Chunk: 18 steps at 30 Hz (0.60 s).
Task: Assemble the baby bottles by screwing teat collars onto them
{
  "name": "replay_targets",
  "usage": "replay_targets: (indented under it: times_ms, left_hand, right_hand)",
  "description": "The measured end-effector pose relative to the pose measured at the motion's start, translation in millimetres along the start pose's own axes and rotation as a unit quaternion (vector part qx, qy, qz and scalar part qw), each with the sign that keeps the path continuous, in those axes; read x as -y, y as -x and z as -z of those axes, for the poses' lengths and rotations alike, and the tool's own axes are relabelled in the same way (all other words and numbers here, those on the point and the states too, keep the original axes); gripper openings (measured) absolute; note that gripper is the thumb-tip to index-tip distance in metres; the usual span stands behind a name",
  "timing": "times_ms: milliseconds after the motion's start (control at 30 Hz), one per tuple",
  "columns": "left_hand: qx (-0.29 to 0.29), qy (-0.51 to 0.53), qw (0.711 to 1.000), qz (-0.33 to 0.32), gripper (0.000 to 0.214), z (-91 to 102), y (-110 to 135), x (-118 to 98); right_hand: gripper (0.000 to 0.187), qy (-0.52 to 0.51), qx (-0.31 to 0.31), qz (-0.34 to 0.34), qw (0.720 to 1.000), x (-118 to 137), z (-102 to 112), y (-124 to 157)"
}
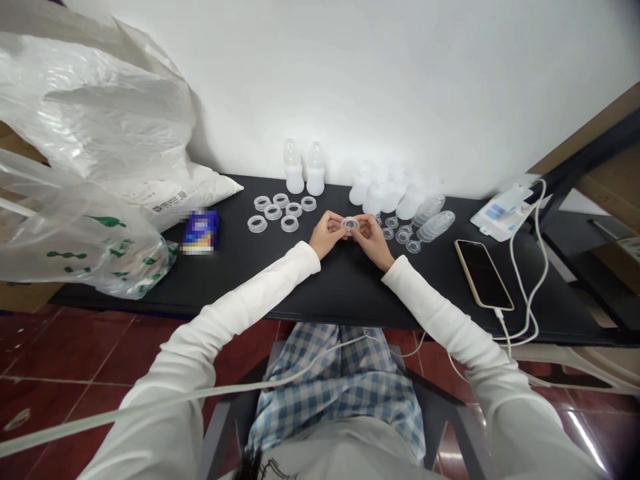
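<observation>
Above the black table, my left hand [327, 235] and my right hand [371, 240] meet with fingers closed around the same clear plastic bottle ring [349, 225]. Whether a teat sits inside it is too small to tell. Left of my hands lie several similar rings [273, 211], flat on the table. Just right of my right hand are small translucent teats [403, 234]. Beside these lie two stacks of clear domed caps [436, 227]. White bottle bodies [380, 197] stand in a group behind. Two capped baby bottles [315, 170] stand upright near the wall.
Large plastic bags [90, 113] fill the left side, next to a blue box [201, 232]. To the right, a phone [483, 275] with a charging cable lies near white packaging [501, 210]. A pale cord [210, 392] crosses in front of my lap.
</observation>
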<state>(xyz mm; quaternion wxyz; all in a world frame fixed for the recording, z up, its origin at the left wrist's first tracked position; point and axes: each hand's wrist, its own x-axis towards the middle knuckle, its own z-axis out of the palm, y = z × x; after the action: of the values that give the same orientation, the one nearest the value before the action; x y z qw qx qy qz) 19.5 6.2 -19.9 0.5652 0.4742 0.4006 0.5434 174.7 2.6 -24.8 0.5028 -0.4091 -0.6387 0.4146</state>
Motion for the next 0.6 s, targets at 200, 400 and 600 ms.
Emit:
replay_targets:
  times_ms: [200, 400, 600]
  left_hand:
    - [0.013, -0.025, 1.000, -0.012, 0.036, 2.3, 0.2, 4.5]
    - [0.025, -0.040, 0.998, -0.036, 0.034, 2.2, 1.8, 2.8]
    - [0.039, -0.049, 0.998, -0.029, 0.034, -1.8, 5.5, 0.0]
  right_hand:
    - [0.047, -0.002, -0.012, 0.011, 1.000, 0.8, -2.3, 0.6]
    - [0.047, -0.025, -0.030, 0.009, 0.999, 4.5, -5.6, 3.5]
    - [0.044, 0.001, -0.046, 0.013, 0.999, 6.8, -6.3, 5.3]
